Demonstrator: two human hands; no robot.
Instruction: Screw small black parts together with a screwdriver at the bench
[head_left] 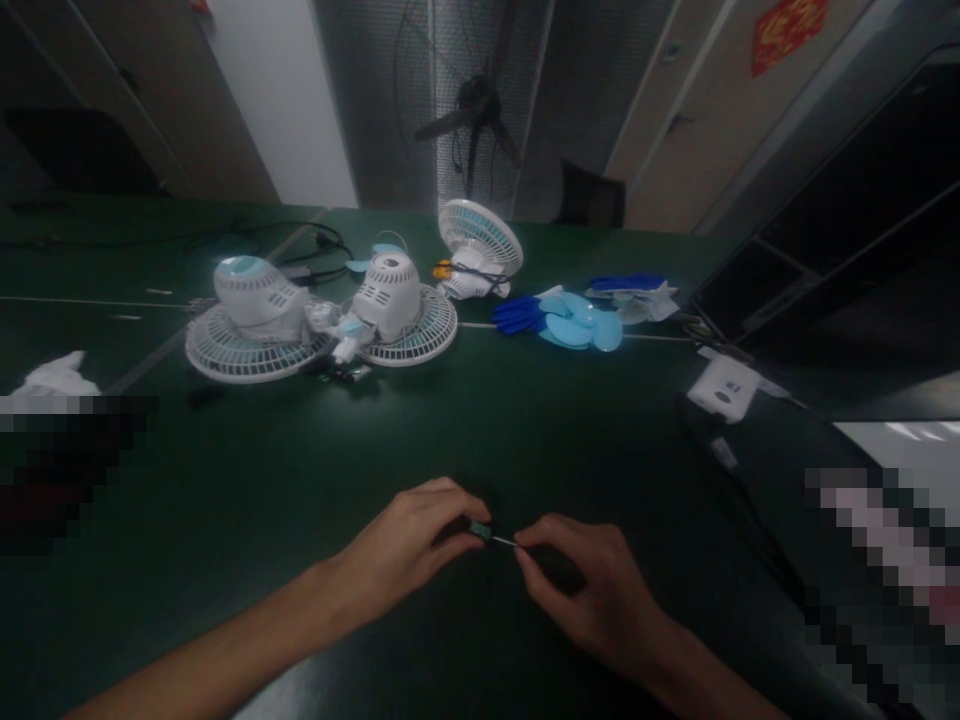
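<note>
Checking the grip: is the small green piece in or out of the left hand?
In: the left hand pinches the small green piece between thumb and fingers.

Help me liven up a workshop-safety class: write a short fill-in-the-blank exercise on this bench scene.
1. The left hand pinches a small piece coloured ____.
2. From it, a thin metal rod runs to the ____ hand.
3. On the table are ____ white fan heads.
4. The ornament at the upper right is mainly ____.

Missing words: green; right; three; red.
</note>
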